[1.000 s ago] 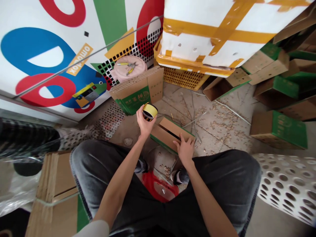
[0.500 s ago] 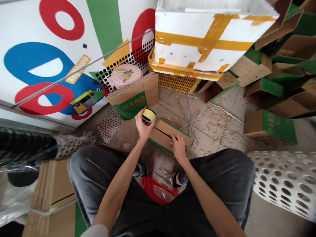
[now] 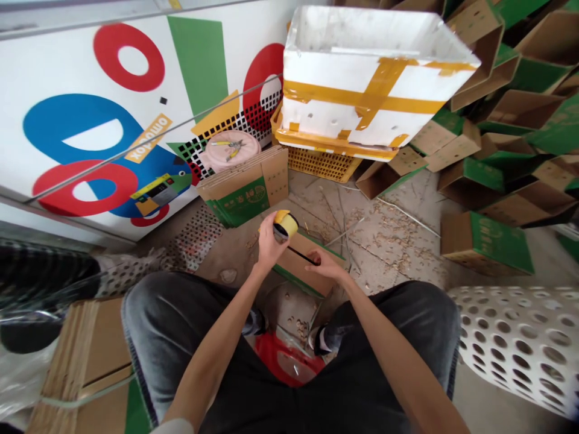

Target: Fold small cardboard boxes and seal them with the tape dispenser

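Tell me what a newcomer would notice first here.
The white foam box bound with yellow tape dominates top centre, on a yellow crate. Left of it is a panel in bold red, blue and green. At bottom centre, the left hand holds a yellow-and-black tape roll above a carton.

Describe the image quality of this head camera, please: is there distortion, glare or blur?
In the head view, wide-angle distortion bends the wall and the white foam box; light is soft, with faint shadows; the plastic sheet shows slight glare; the left hand and right hand look fairly sharp.
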### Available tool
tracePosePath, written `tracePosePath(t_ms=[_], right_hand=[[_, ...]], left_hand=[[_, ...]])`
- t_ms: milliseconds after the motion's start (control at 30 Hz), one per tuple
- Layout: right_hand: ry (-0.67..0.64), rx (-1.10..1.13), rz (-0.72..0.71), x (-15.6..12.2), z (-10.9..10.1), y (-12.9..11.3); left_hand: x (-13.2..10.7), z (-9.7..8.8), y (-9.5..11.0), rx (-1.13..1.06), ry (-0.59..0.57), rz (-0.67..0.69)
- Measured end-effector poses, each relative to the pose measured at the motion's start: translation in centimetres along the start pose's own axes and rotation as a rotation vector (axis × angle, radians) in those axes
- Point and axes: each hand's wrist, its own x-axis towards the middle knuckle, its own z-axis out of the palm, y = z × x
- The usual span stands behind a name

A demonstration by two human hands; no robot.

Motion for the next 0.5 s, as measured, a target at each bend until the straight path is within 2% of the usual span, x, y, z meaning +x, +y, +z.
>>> tracePosePath(t_ms=[100, 233, 367, 500], right_hand=[[-0.002, 0.105, 0.055, 1.5, -2.5, -2.2], [-0.013, 0.168, 0.089, 4.6, -5.2, -7.1], [-0.147, 0.091, 0.107, 7.0, -5.0, -11.9], [-0.264, -0.075, 0.199, 8.8, -3.4, -14.8]], left_hand=[[-1.1, 0.9, -0.1, 0.013, -0.080, 0.119], [-2.6, 1.5, 0.2, 0.071, -0.212, 0.215], [-3.2, 1.5, 0.3, 0.136, -0.262, 0.273], [-3.5, 1.1, 0.3, 0.179, -0.309, 0.298]])
